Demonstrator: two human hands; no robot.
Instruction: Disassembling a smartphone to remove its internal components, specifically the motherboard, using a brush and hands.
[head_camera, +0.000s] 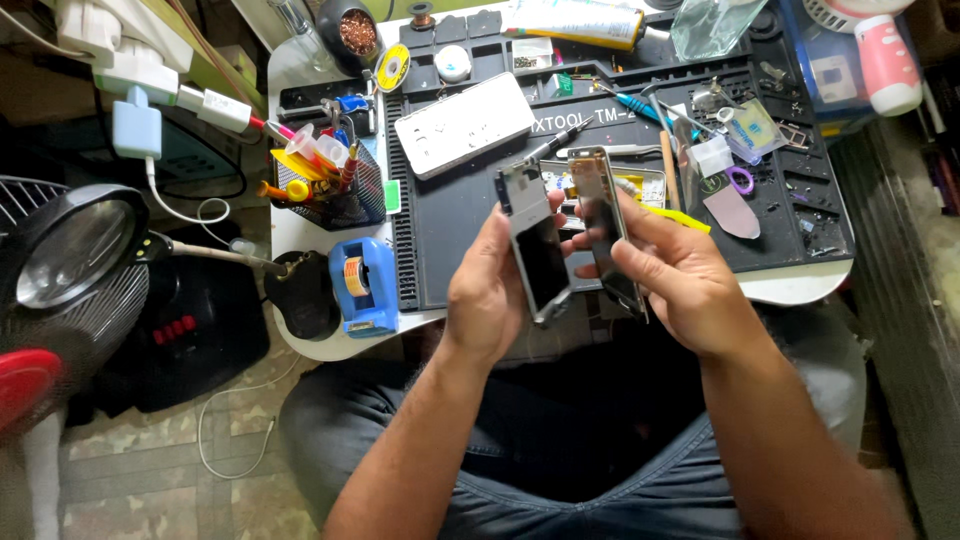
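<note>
My left hand (487, 290) has its fingers curled tight around a phone frame (535, 245), thumb along its edge. At three o'clock of it, my right hand (680, 280) clamps a second phone body (605, 225), fingers wrapped over its side. The two pieces sit just beside each other above the near edge of the black mat (450, 220). At eleven o'clock lies a white power strip (463, 123); at nine o'clock, a blue tape dispenser (362, 285); beyond it, a mesh tool cup (335, 190).
</note>
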